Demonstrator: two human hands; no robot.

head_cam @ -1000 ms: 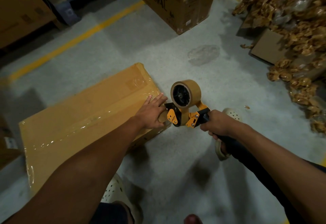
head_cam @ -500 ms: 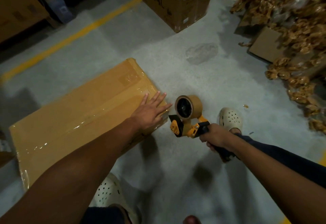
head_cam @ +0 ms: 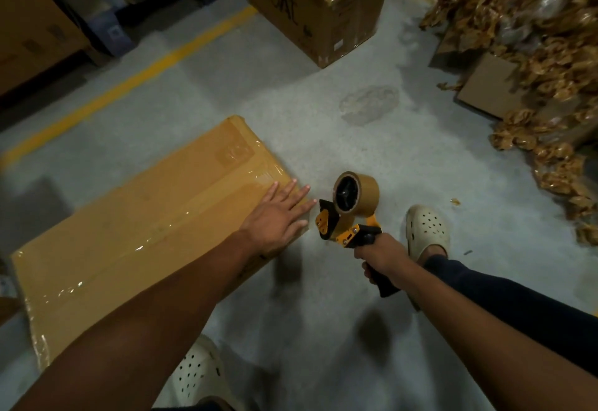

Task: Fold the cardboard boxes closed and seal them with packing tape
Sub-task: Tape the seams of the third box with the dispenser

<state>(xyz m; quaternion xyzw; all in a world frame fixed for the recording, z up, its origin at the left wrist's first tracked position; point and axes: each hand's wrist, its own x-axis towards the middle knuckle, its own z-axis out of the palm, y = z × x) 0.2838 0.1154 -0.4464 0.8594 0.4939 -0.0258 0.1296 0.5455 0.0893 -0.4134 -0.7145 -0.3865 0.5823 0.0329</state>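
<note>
left hand point(head_cam: 274, 220) flat on taped box point(head_cam: 129, 235); grip of right hand point(head_cam: 379, 256) clamped on tape dispenser point(head_cam: 354, 213).

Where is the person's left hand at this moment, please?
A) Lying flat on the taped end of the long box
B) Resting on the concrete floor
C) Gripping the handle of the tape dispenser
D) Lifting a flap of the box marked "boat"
A: the left hand lies with straight fingers on the long box at its taped end, while the right hand grips the tape dispenser.
</note>
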